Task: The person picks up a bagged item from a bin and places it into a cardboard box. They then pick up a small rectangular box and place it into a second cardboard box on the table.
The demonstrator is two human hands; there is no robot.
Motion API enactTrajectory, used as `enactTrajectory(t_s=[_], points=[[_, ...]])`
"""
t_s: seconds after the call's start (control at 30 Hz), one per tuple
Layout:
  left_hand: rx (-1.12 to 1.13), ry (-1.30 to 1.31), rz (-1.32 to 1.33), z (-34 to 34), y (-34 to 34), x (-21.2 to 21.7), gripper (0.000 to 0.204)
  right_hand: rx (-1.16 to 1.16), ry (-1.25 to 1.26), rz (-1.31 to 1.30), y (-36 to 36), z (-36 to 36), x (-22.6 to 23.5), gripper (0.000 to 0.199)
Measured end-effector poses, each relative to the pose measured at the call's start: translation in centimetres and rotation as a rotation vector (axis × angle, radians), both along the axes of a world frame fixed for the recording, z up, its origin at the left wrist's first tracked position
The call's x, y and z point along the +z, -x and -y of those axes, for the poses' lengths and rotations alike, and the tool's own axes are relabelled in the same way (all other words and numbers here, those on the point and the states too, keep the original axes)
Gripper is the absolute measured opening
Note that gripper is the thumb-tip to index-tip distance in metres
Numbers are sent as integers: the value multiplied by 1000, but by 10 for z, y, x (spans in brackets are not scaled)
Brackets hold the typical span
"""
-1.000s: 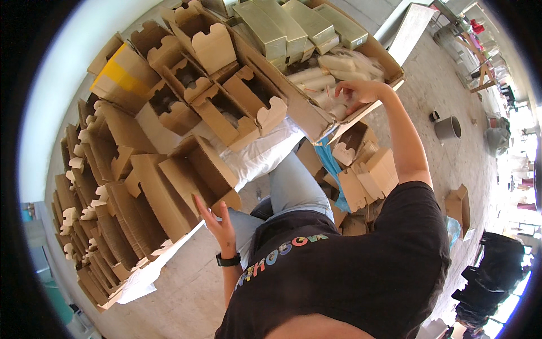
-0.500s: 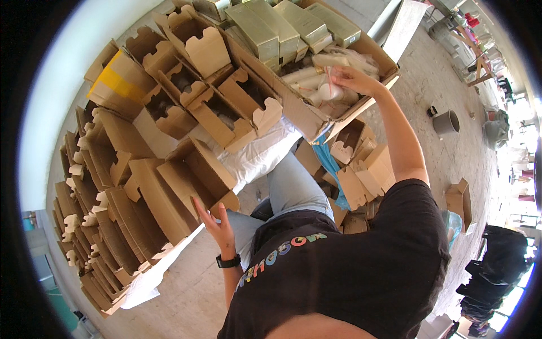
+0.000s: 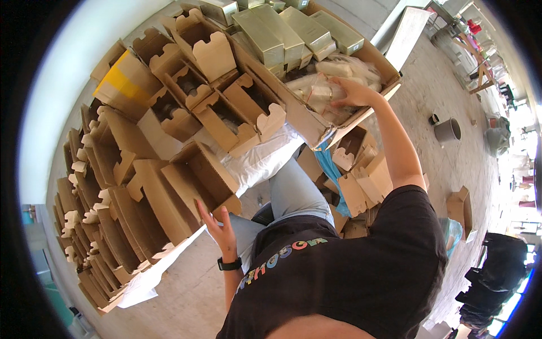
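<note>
A large, shallow brown cardboard carton (image 3: 377, 59) is seen at the upper centre of the frame, filled with crinkled clear plastic-wrapped packets (image 3: 322, 85) whose pale contents are blurred by the glossy film. The right hand (image 3: 353, 91) is laid among these packets, fingers curled down onto one; whether it is actually gripped cannot be told. Smooth, rectangular olive-green boxes (image 3: 282, 31) are ranged along the carton's far side, partly cut off by the top edge. The left hand (image 3: 221, 229), with a black wristband, is held open with fingers spread, just beside an open-topped brown corrugated box (image 3: 200, 175). Rows of similar tabbed corrugated boxes (image 3: 113, 192) are massed at the left.
</note>
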State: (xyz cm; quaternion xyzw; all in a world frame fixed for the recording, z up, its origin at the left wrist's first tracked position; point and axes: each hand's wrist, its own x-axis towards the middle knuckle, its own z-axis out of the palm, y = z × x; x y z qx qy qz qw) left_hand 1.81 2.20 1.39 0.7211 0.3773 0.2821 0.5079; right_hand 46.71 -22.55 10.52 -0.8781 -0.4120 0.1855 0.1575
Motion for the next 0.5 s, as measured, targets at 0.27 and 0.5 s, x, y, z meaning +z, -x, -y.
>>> enactTrajectory(t_s=[0.27, 0.5], points=[[0, 0, 2, -1, 0, -2, 69, -138, 209, 164, 6, -5, 3, 80], [6, -9, -17, -1, 0, -4, 69, -388, -630, -145, 3, -7, 6, 67]])
